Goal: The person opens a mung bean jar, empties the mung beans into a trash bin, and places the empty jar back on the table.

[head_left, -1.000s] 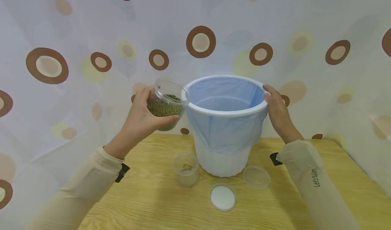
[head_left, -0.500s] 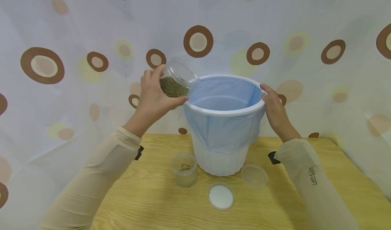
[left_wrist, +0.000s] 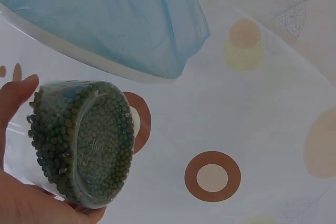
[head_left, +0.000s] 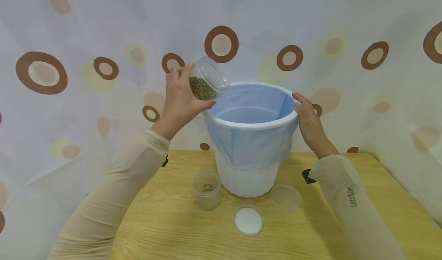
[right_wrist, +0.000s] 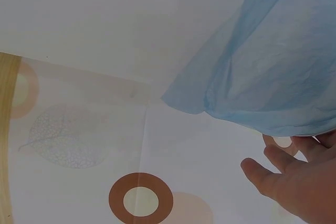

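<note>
My left hand (head_left: 181,102) grips a clear plastic jar (head_left: 211,75) of green mung beans (head_left: 202,89), thumb on one side and fingers on the other. The jar tilts right, its open mouth at the left rim of a white bin (head_left: 246,181) lined with a blue plastic bag (head_left: 252,148). In the left wrist view the jar's bean-filled base (left_wrist: 102,148) faces the camera. My right hand (head_left: 310,125) rests against the bin's right rim. Its fingers (right_wrist: 283,166) look loosely extended beside the bag in the right wrist view. Beans at the bin's bottom cannot be made out.
A second clear jar (head_left: 207,192) with a little brownish matter stands left of the bin on the wooden table (head_left: 165,225). A round lid with a white disc (head_left: 248,221) lies in front, and a clear lid (head_left: 286,197) to the right. A patterned sheet (head_left: 255,18) hangs behind.
My left hand has raised the jar, moved it right and tilted it further towards the bin, and the beans have shifted towards its mouth. The right hand stays at the rim.
</note>
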Demonstrator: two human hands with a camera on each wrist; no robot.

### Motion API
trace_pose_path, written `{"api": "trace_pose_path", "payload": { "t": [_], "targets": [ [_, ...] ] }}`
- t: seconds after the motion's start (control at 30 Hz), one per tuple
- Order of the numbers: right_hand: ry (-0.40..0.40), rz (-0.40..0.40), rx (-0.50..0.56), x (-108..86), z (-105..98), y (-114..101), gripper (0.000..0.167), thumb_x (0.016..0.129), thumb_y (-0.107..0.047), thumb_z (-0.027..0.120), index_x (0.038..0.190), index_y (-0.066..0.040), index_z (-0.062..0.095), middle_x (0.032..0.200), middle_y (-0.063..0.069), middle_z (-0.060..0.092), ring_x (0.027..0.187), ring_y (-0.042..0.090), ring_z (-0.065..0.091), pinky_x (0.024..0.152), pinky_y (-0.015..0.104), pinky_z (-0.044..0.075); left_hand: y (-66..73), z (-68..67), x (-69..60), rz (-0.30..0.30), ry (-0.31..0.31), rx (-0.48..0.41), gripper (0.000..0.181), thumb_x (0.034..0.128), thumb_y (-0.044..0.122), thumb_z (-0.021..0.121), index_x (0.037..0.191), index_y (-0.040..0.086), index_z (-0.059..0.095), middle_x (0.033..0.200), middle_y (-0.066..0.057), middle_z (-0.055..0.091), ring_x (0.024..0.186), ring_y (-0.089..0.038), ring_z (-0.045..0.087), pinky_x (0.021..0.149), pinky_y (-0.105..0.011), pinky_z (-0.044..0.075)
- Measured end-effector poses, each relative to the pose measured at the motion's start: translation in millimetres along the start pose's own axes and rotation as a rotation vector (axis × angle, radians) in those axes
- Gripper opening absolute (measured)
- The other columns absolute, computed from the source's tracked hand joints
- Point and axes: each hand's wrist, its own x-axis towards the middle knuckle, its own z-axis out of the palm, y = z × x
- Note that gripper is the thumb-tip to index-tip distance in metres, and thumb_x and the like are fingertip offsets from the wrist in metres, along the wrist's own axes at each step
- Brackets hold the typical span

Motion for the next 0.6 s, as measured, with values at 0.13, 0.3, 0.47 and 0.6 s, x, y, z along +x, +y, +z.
{"api": "trace_pose_path", "payload": {
  "t": [0.13, 0.3, 0.47, 0.6],
  "targets": [
    [-0.002, 0.004, -0.002, 0.4, 0.0, 0.7, 0.056, 0.104, -0.033, 0.024, 0.152, -0.006, 0.022, 0.156, 0.018, 0.019, 0.141, 0.038, 0.018, 0.112, 0.06, 0.011, -1.3, 4.1, 2.6, 0.039, 0.004, 0.053, 0.093, 0.0661, 0.028, 0.089, 0.14, 0.003, 0.038, 0.124, -0.018, 0.04, 0.123, -0.035, 0.033, 0.105, -0.044, 0.03],
    [-0.009, 0.009, -0.007, 0.8, 0.0, 1.6, 0.056, 0.104, -0.033, 0.023, 0.152, -0.006, 0.021, 0.156, 0.017, 0.018, 0.142, 0.038, 0.017, 0.111, 0.061, 0.011, -1.7, 6.5, 6.3, 0.083, 0.009, 0.09, 0.092, 0.0662, 0.026, 0.089, 0.139, 0.001, 0.038, 0.125, -0.02, 0.04, 0.123, -0.035, 0.035, 0.105, -0.045, 0.029],
    [-0.014, 0.015, -0.011, 0.6, -0.2, 1.8, 0.056, 0.104, -0.034, 0.023, 0.153, -0.007, 0.02, 0.156, 0.017, 0.018, 0.141, 0.038, 0.017, 0.111, 0.061, 0.011, -0.3, 8.6, 10.1, 0.093, -0.013, 0.134, 0.092, 0.0665, 0.026, 0.089, 0.139, 0.003, 0.038, 0.128, -0.019, 0.04, 0.123, -0.034, 0.035, 0.104, -0.045, 0.031],
    [-0.02, 0.03, -0.019, 0.2, -0.7, 0.9, 0.056, 0.104, -0.036, 0.022, 0.153, -0.009, 0.019, 0.156, 0.017, 0.018, 0.142, 0.038, 0.018, 0.111, 0.062, 0.011, 0.8, 11.2, 12.1, 0.119, -0.031, 0.179, 0.094, 0.0667, 0.028, 0.089, 0.14, 0.003, 0.036, 0.129, -0.019, 0.04, 0.123, -0.034, 0.035, 0.106, -0.044, 0.029]
  ]
}}
